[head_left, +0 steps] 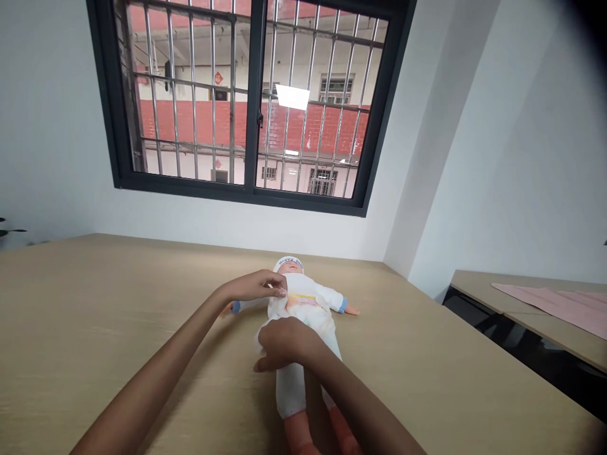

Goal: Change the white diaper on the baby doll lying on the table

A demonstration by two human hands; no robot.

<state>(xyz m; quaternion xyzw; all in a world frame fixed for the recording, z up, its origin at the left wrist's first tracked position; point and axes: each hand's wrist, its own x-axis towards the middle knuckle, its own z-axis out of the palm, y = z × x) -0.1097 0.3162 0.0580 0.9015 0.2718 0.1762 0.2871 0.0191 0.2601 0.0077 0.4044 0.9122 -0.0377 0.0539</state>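
Observation:
A baby doll lies on its back on the wooden table, its head away from me. It wears a white lettered cap, a white top with blue cuffs and white trousers. Around its middle is what looks like a white diaper with a pastel print. At the left side of the doll's chest, my left hand is closed in a pinch; what is between its fingertips is too small to make out. My right hand curls over the doll's hip, closed, with whitish material showing beside its knuckles. Its fingertips are partly hidden.
The wide wooden table reaches to the wall below a barred window. At the right, past a dark gap, a second table bears a pink cloth. Dark leaves show at the left edge.

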